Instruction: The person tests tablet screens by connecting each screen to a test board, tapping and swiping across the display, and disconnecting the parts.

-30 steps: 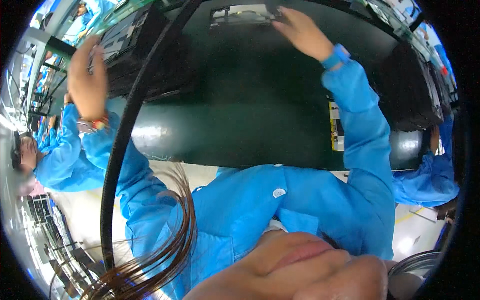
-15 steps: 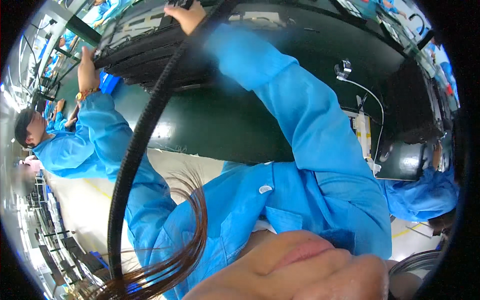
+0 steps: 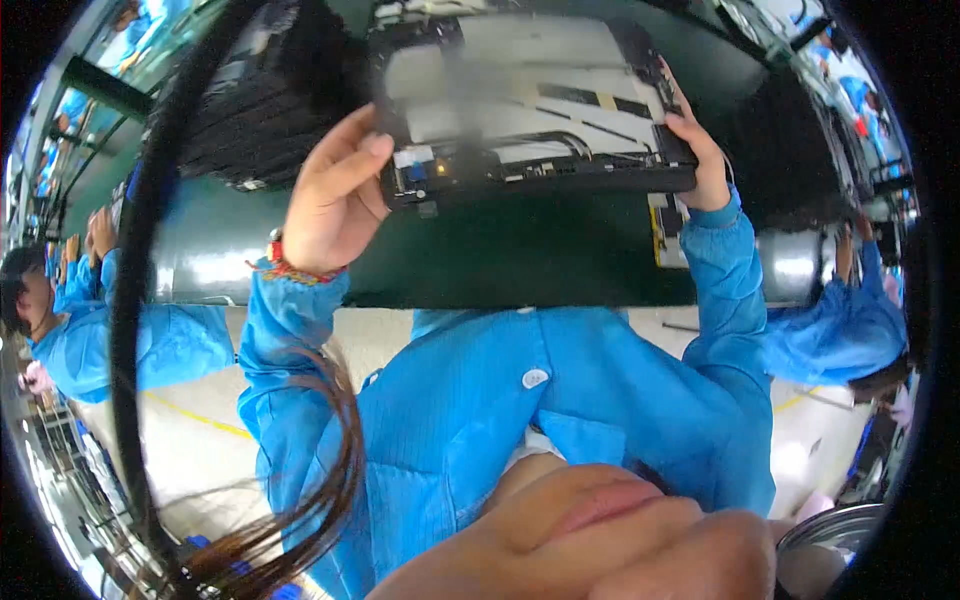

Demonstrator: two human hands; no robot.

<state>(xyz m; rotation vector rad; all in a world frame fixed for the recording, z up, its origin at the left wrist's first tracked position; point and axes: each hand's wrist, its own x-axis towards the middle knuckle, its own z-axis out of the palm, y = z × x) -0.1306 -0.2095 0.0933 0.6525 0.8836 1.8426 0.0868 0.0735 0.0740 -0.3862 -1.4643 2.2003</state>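
An opened tablet-like device (image 3: 520, 95) is held up in front of me, with a dark frame, pale silvery panels inside and thin black cables along its near edge. My left hand (image 3: 335, 195) grips its left end, thumb on top. My right hand (image 3: 705, 155) is closed around its right edge, with some fingers hidden behind the frame. Left of the device rises a stack of similar black, flat pieces (image 3: 265, 110).
Beneath lies a dark green worktable (image 3: 500, 250). A flat part with a yellow strip (image 3: 668, 232) lies near my right forearm. Another dark stack (image 3: 785, 150) stands at the right. Co-workers in blue sit at left (image 3: 130, 345) and right (image 3: 840, 330). A black cord (image 3: 140, 250) crosses the left side.
Both hands have moved from the stack at the upper left to the middle, bringing the tablet-like device with them. My right arm has swung back to the right.
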